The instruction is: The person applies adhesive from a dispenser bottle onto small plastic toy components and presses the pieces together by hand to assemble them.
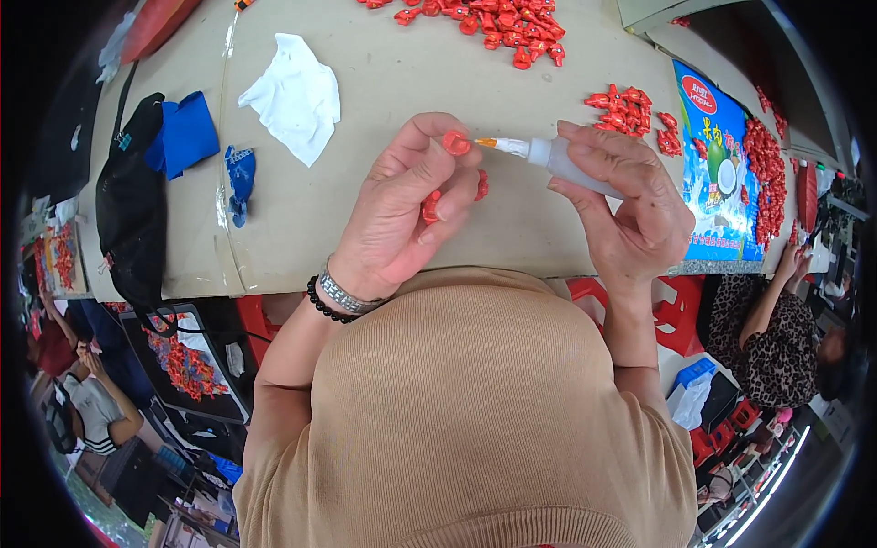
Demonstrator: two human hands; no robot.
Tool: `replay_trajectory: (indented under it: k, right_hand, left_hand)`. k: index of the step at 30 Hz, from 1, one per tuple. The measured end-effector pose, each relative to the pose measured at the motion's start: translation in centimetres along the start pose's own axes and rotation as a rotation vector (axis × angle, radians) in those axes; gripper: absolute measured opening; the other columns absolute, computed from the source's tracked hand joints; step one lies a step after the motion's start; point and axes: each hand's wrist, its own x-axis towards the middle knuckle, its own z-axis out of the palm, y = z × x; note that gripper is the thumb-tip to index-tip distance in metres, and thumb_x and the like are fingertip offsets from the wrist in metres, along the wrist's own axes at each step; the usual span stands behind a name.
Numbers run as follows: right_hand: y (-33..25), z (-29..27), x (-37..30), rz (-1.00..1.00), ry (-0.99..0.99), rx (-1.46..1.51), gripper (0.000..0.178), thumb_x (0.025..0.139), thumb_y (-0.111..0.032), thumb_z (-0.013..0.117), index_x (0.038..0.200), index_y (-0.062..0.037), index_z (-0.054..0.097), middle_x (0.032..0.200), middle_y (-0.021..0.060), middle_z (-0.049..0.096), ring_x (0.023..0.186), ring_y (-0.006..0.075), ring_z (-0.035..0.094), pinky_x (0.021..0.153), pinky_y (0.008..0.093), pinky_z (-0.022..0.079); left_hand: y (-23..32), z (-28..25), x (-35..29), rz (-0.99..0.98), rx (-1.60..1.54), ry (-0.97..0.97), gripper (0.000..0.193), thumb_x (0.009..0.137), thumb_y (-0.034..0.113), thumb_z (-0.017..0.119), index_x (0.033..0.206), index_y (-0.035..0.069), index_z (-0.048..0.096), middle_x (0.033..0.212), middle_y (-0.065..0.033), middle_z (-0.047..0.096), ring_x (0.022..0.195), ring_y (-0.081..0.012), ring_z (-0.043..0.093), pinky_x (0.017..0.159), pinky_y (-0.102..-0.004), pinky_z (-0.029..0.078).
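Observation:
My left hand (388, 205) pinches a small red plastic part (456, 142) between thumb and forefinger, above the table. Two more red parts, one by the palm (430, 207) and one at the fingers (481, 184), are tucked in the same hand. My right hand (630, 196) grips a translucent white squeeze bottle (574, 166), tilted nearly level. Its narrow nozzle (498, 144) has an orange tip that points left and meets or almost meets the pinched part; I cannot tell whether they touch. What the bottle contains is hidden.
Many red parts lie heaped (512, 27) at the far side, with a smaller cluster (626, 111) at right. More cover a blue printed sheet (713, 173). A white cloth (294, 96), blue cloth pieces (190, 134) and a black fabric item (132, 205) lie left. People sit at both sides.

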Motion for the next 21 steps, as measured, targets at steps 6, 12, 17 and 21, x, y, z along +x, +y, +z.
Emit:
replay_trajectory:
  k: [6, 12, 17, 21]
  right_hand:
    - [-0.42, -0.13, 0.11, 0.008, -0.060, -0.071, 0.028, 0.063, 0.006, 0.077, 0.088, 0.0021, 0.064, 0.091, 0.0163, 0.069, 0.084, 0.0258, 0.068, 0.069, 0.0303, 0.055]
    - [-0.08, 0.17, -0.08, 0.000, -0.063, -0.076, 0.028, 0.063, 0.007, 0.076, 0.088, 0.0019, 0.064, 0.091, 0.0162, 0.069, 0.084, 0.0255, 0.068, 0.068, 0.0301, 0.055]
    - [-0.05, 0.28, -0.07, 0.004, -0.027, -0.054, 0.029, 0.060, 0.009, 0.075, 0.087, 0.0005, 0.066, 0.088, 0.0130, 0.069, 0.078, 0.0238, 0.067, 0.063, 0.0286, 0.053]
    - [-0.10, 0.25, -0.10, 0.025, -0.078, -0.086, 0.028, 0.063, 0.007, 0.076, 0.088, 0.0018, 0.064, 0.091, 0.0161, 0.069, 0.084, 0.0250, 0.068, 0.067, 0.0297, 0.055]
  left_hand:
    - [-0.04, -0.17, -0.02, 0.001, 0.008, -0.016, 0.020, 0.095, 0.022, 0.056, 0.109, 0.008, 0.054, 0.097, -0.0062, 0.059, 0.056, -0.0057, 0.038, 0.039, -0.0168, 0.028]
    - [-0.09, -0.14, 0.04, -0.006, -0.002, -0.032, 0.021, 0.095, 0.023, 0.056, 0.109, 0.008, 0.054, 0.097, -0.0060, 0.059, 0.056, -0.0056, 0.039, 0.039, -0.0168, 0.028]
    - [-0.11, -0.20, -0.01, -0.008, -0.002, -0.015, 0.021, 0.095, 0.023, 0.056, 0.110, 0.008, 0.054, 0.097, -0.0059, 0.059, 0.057, -0.0056, 0.039, 0.039, -0.0166, 0.028]
    - [-0.06, -0.20, -0.03, -0.012, -0.006, -0.012, 0.021, 0.095, 0.023, 0.056, 0.109, 0.007, 0.054, 0.098, -0.0056, 0.058, 0.057, -0.0055, 0.039, 0.039, -0.0164, 0.028]
